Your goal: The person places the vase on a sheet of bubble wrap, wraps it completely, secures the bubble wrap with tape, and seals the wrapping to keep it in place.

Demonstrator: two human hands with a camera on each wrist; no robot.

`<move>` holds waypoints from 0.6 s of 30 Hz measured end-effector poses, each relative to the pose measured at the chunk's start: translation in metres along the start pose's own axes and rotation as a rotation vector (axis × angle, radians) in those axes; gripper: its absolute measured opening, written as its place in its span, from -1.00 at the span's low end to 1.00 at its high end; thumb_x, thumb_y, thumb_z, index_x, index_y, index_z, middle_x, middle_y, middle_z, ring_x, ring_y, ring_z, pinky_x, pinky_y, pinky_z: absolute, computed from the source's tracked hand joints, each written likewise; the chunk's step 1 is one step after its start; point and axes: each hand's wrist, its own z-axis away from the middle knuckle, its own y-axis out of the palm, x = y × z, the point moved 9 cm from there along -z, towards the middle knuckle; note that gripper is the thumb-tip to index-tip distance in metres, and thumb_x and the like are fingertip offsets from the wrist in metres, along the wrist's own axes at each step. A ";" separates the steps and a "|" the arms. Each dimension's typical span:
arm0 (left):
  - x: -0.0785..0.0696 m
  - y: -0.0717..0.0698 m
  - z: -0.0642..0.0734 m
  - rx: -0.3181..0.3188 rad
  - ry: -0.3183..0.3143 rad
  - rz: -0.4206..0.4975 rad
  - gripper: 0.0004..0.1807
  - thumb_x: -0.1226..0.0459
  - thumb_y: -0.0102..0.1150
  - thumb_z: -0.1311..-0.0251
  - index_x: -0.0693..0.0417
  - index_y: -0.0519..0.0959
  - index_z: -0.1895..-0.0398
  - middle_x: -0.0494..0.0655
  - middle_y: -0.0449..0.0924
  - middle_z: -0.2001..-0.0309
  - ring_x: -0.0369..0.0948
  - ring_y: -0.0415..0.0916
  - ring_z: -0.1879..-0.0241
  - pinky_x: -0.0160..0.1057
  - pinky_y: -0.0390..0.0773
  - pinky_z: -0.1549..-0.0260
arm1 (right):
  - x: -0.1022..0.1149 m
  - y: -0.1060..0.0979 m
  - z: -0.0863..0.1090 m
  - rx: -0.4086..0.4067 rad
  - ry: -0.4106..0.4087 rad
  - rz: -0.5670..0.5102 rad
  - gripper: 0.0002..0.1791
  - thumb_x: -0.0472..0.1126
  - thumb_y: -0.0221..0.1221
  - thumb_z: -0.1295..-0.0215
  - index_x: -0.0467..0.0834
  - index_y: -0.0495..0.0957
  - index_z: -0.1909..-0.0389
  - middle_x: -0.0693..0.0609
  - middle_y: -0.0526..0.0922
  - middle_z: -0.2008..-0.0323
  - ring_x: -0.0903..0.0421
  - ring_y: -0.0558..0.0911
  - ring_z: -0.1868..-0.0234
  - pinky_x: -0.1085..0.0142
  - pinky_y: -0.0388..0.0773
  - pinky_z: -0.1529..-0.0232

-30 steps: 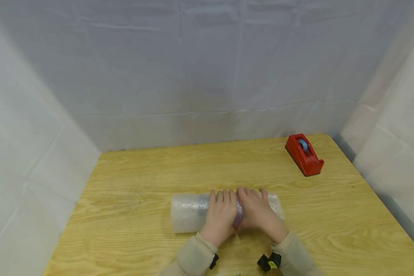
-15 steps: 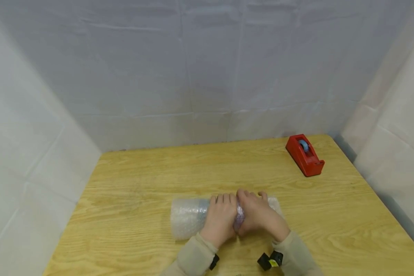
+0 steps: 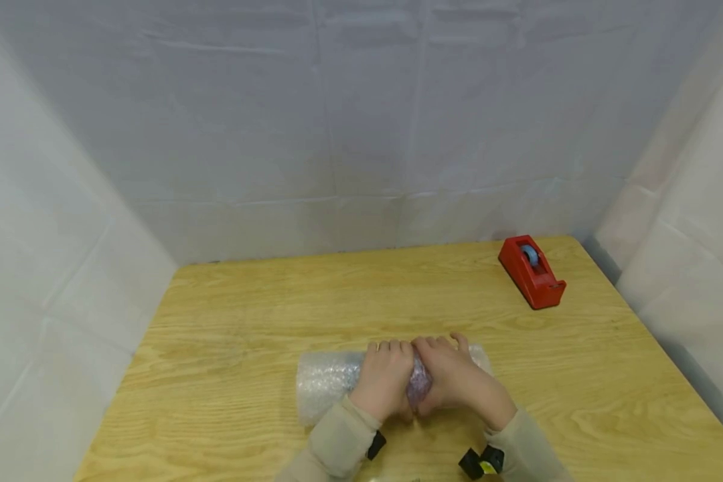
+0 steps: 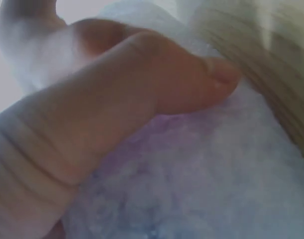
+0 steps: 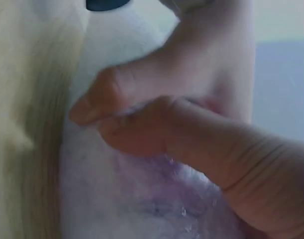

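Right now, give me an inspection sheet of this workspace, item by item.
Surface: wooden table, light grain.
Job's things: bubble-wrap roll lying on its side, something purplish showing through the wrap.
Clutter: red tape dispenser at the far right corner, apart from the roll.
Hands: left hand and right hand side by side, both gripping the roll's middle.
Cables: nothing seen.
Surroundings: white sheeting behind and at both sides.

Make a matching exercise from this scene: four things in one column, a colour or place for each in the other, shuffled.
Things:
1. tape dispenser
2. bubble-wrapped roll
3. table
4. sleeves

Descriptions:
a. light wood, bearing everything
b. beige, at the near edge
c. red, far right corner
d. clear wrap, under both hands

Pairs: 1-c, 2-d, 3-a, 4-b
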 end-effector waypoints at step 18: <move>0.005 0.011 -0.014 0.203 -0.021 0.098 0.00 -0.16 0.70 0.66 0.17 0.54 0.03 0.00 0.62 0.22 -0.07 0.58 0.20 -0.03 0.53 0.07 | 0.015 -0.002 0.018 -0.286 0.002 0.265 0.17 0.10 0.66 0.57 -0.25 0.39 -0.20 -0.13 0.57 -0.06 -0.14 0.54 -0.08 -0.30 0.09 -0.29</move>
